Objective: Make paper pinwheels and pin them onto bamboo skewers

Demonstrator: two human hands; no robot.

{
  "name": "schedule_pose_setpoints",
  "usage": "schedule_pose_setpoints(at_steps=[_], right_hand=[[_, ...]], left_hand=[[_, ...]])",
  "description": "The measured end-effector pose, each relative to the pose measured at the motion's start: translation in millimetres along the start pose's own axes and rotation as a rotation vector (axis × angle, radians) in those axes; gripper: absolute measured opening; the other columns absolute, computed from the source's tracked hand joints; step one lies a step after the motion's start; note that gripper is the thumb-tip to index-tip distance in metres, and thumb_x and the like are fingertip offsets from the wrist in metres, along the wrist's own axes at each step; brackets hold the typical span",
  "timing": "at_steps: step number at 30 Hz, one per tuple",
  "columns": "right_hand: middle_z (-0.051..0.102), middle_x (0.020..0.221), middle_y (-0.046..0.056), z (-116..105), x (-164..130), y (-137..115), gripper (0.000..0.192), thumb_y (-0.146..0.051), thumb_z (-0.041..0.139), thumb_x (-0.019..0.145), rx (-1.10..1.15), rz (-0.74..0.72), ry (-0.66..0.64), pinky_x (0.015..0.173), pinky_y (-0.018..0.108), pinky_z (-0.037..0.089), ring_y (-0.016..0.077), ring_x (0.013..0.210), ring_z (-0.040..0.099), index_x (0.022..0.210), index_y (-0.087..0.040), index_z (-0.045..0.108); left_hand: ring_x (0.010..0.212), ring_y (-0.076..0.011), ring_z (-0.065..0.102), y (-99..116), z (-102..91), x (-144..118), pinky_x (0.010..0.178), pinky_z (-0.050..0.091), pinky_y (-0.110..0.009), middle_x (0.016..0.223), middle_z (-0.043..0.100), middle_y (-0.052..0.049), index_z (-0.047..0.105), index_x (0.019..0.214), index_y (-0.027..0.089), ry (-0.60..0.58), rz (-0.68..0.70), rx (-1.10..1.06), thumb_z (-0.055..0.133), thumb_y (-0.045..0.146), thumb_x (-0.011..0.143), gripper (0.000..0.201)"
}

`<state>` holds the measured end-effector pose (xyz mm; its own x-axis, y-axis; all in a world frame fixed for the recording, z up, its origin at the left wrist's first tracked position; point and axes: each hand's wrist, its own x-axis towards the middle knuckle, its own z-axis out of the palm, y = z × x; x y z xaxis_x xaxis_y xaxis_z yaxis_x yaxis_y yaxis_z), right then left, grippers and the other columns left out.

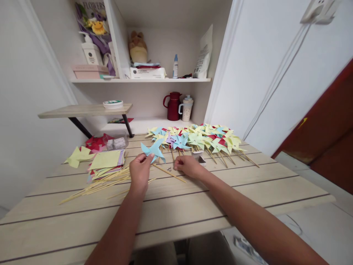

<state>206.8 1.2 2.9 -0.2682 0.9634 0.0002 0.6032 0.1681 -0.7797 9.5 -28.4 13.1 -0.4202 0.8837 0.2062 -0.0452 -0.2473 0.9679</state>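
My left hand [140, 171] pinches a light blue paper pinwheel [154, 150] and holds it up over the table. On the tabletop, my right hand [187, 166] has its fingertips drawn together beside a few tiny silvery pieces [169, 169]; whatever is between those fingers is too small to make out. A single wooden stick [171, 173] lies between the two hands. Behind my right wrist a small open box [200, 159] is partly hidden. Many finished pinwheels on sticks [195, 139], in yellow, blue, red and green paper, are spread at the back.
Left of my hands lie loose wooden sticks [96, 187] and a stack of coloured paper squares [107, 160]. Behind them are a yellow folded paper [78, 156] and a clear plastic box [117, 142]. A small raised shelf [85, 109] and a red jug [173, 106] stand farther back.
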Motion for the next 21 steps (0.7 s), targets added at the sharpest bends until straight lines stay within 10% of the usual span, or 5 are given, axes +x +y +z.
schedule_pose_setpoints(at_steps=[21], right_hand=[[0.053,0.05,-0.004,-4.8,-20.9,-8.9,0.006,-0.013,0.059,0.08,0.085,0.04,0.074,0.045,0.021,0.036,0.0106,0.044,0.047,0.079,-0.017,0.063]], left_hand=[[0.066,-0.0138,0.056,3.1,-0.1,-0.6,0.065,0.042,-0.026,0.072,0.069,-0.002,0.076,0.081,0.011,0.025,-0.017,-0.012,0.078,0.034,0.064,0.028]])
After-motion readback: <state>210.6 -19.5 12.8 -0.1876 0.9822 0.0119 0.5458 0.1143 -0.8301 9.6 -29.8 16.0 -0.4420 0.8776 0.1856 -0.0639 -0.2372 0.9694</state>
